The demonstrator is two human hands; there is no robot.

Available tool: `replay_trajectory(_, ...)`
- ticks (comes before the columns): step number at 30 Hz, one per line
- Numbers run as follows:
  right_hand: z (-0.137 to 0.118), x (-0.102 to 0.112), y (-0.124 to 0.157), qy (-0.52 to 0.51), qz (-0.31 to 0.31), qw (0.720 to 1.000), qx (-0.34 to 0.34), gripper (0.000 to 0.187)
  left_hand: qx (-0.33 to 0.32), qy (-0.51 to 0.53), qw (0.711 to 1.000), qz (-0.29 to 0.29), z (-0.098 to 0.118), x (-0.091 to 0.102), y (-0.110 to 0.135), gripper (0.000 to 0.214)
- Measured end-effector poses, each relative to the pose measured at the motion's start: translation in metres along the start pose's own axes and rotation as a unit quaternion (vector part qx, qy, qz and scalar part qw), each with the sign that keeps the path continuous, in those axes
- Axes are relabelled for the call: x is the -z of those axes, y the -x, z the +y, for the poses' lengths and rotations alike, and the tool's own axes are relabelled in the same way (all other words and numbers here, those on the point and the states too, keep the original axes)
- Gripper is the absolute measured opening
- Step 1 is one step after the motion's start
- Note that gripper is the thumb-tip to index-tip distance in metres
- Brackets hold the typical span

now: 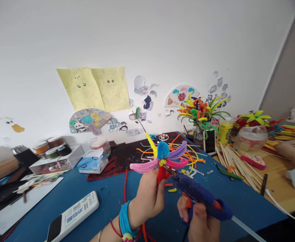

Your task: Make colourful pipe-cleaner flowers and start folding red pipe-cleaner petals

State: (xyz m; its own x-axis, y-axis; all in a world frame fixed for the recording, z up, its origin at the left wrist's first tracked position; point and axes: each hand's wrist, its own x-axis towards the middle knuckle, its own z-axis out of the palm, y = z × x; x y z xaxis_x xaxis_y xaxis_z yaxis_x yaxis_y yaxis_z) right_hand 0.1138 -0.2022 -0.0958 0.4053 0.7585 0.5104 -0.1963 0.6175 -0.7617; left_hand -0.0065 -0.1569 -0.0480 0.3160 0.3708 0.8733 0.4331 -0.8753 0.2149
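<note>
My left hand (147,198) is closed round the red stem of a pipe-cleaner flower (162,156) with pink, purple, yellow and blue petals, held up over the blue table (107,198). My right hand (200,223) grips a blue hot-glue gun (200,195), finger by its orange trigger. The gun's nozzle touches the flower just under its petals. A clear glue stick pokes out of the gun's rear toward the lower right.
A white remote control (73,215) lies at lower left, a tissue pack (91,163) and jars behind it. Loose pipe cleaners cover a dark mat (127,154). A vase of pipe-cleaner flowers (200,114) and wooden sticks (234,159) stand right. Another person's hand (292,151) rests at far right.
</note>
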Motion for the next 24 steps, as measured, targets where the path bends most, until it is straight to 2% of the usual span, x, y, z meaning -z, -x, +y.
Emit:
replay_trajectory(8, -0.005, 0.003, 0.001, 0.058, 0.010, 0.998, -0.004, 0.048, 0.019, 0.016, 0.999, -0.026, 0.001, 0.003, -0.008, 0.030)
replay_trajectory(13, -0.010, 0.001, 0.002, 0.093, 0.060, 0.994, -0.024, 0.046, 0.037, 0.037, 0.999, 0.004, 0.002, 0.004, -0.011, 0.024)
replay_trajectory(17, -0.007, -0.001, 0.000, 0.035, 0.019, 0.999, -0.009, 0.048, 0.059, 0.048, 0.997, 0.031, 0.000, 0.003, -0.006, 0.025)
replay_trajectory(21, -0.002, 0.000, -0.002, -0.041, -0.002, 0.999, -0.020, 0.054, 0.109, 0.052, 0.991, 0.057, -0.004, 0.001, -0.003, 0.032)
replay_trajectory(24, -0.002, 0.002, -0.004, -0.078, -0.018, 0.996, -0.032, 0.058, 0.150, 0.058, 0.985, 0.069, -0.005, 0.002, -0.006, 0.029)
